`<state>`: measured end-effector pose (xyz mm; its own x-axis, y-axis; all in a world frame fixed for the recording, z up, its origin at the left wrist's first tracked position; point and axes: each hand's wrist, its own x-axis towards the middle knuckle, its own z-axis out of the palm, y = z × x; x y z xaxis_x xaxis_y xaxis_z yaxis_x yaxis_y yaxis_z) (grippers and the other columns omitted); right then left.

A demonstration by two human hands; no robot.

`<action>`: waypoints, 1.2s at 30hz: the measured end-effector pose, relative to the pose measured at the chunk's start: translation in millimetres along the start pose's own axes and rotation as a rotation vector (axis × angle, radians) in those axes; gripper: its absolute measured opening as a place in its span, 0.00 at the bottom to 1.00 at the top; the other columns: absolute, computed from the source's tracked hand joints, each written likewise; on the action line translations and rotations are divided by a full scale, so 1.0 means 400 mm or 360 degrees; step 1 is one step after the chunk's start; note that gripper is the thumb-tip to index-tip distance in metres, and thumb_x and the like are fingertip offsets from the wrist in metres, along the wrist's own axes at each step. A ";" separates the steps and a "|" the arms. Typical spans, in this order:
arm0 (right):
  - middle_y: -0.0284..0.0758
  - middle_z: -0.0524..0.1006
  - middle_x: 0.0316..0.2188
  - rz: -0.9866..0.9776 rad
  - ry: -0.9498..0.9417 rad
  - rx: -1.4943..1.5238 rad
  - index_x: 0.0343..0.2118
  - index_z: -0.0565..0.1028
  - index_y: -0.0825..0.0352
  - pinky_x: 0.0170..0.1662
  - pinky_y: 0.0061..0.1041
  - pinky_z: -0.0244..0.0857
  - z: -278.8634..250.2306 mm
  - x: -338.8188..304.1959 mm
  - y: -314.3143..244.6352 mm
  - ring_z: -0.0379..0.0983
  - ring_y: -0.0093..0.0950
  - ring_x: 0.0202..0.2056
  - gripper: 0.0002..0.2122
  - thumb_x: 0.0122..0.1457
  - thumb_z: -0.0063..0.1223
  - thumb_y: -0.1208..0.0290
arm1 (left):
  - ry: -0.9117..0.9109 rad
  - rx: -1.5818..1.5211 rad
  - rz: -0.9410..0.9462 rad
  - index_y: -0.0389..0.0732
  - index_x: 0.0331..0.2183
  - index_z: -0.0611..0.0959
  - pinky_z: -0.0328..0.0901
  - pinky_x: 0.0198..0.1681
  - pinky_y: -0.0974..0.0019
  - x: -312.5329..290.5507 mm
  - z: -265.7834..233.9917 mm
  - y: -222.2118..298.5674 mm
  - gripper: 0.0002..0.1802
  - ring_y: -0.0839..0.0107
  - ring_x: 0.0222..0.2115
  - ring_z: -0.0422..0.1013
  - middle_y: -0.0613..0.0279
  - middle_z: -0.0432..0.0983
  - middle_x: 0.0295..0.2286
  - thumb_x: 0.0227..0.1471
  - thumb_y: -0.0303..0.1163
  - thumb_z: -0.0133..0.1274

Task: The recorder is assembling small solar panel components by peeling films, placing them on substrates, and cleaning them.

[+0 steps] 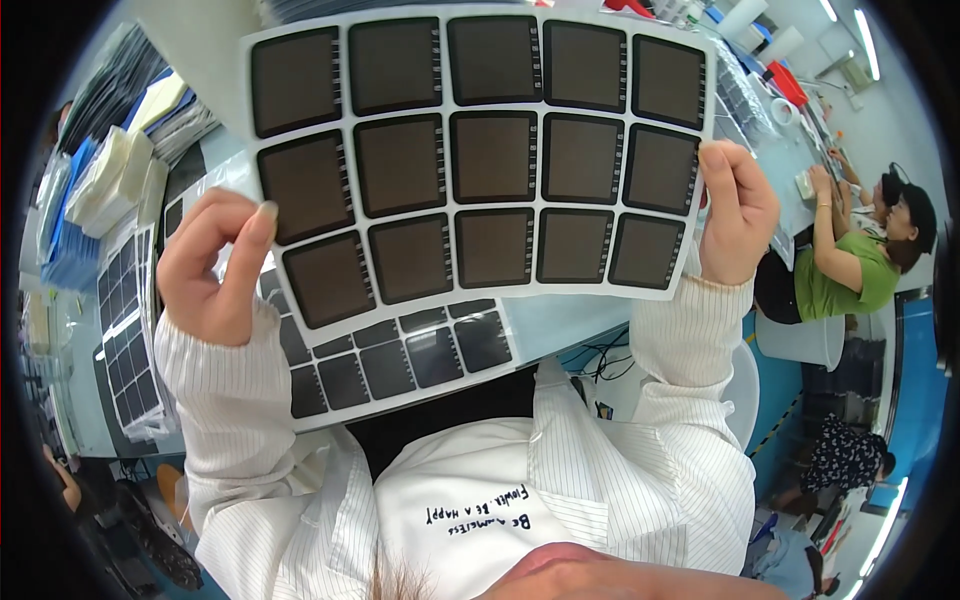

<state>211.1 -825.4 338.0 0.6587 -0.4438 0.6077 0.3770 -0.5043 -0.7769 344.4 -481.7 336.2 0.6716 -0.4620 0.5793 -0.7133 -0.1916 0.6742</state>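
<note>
A white-backed sheet is held up in front of me, slightly curved. Three rows of dark brown squares with black borders cover it, with small black marks beside each square. My left hand pinches its left edge between thumb and fingers. At the opposite edge, my right hand grips the sheet the same way. Below it, partly hidden, similar sheets with dark squares lie on the table near its front edge.
More dark-square sheets are piled at the left. Behind them stand stacks of pale packets and dark sheets. To the right, a person in green works at a bench with a red bin. A white tub stands nearby.
</note>
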 end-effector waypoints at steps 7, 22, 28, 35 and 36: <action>0.19 0.67 0.19 0.0363 -0.0244 -0.0313 0.26 0.74 0.68 0.24 0.10 0.47 -0.138 0.162 0.074 0.56 0.08 0.21 0.09 0.57 0.48 0.68 | -0.0268 -0.0299 -0.0525 0.33 0.23 0.79 0.55 0.25 0.77 0.158 0.132 -0.009 0.14 0.82 0.21 0.61 0.69 0.68 0.17 0.46 0.37 0.55; 0.39 0.76 0.21 -0.0029 -0.0600 -0.1558 0.27 0.76 0.69 0.30 0.26 0.62 -0.348 0.486 0.335 0.71 0.32 0.23 0.16 0.52 0.50 0.57 | -0.0510 -0.0285 -0.0778 0.39 0.26 0.82 0.59 0.30 0.75 0.330 0.485 -0.002 0.19 0.79 0.24 0.62 0.68 0.71 0.21 0.44 0.48 0.55; 0.40 0.76 0.23 0.0133 -0.0550 -0.1509 0.30 0.77 0.68 0.31 0.25 0.62 -0.357 0.471 0.383 0.71 0.31 0.25 0.16 0.52 0.50 0.58 | -0.0553 -0.0352 -0.0770 0.38 0.23 0.81 0.59 0.27 0.73 0.241 0.440 -0.033 0.19 0.78 0.20 0.61 0.67 0.71 0.19 0.46 0.46 0.54; 0.38 0.75 0.20 -0.0074 -0.0581 -0.1432 0.30 0.76 0.69 0.28 0.23 0.61 -0.370 0.479 0.385 0.70 0.26 0.23 0.15 0.53 0.50 0.59 | -0.0999 0.0468 0.0015 0.38 0.34 0.78 0.63 0.38 0.63 0.069 0.344 -0.080 0.17 0.62 0.34 0.67 0.57 0.73 0.33 0.43 0.39 0.57; 0.38 0.75 0.20 -0.0069 -0.0585 -0.1425 0.30 0.76 0.69 0.28 0.23 0.61 -0.367 0.476 0.395 0.70 0.26 0.23 0.15 0.53 0.50 0.59 | -0.0942 0.0533 0.0086 0.40 0.38 0.77 0.63 0.44 0.63 0.050 0.341 -0.096 0.20 0.61 0.41 0.66 0.56 0.71 0.38 0.44 0.41 0.57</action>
<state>300.3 -1098.2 355.2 0.8756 -0.2288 0.4255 -0.1296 -0.9597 -0.2494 357.8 -601.5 259.2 0.4788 -0.8559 0.1957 -0.8303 -0.3689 0.4178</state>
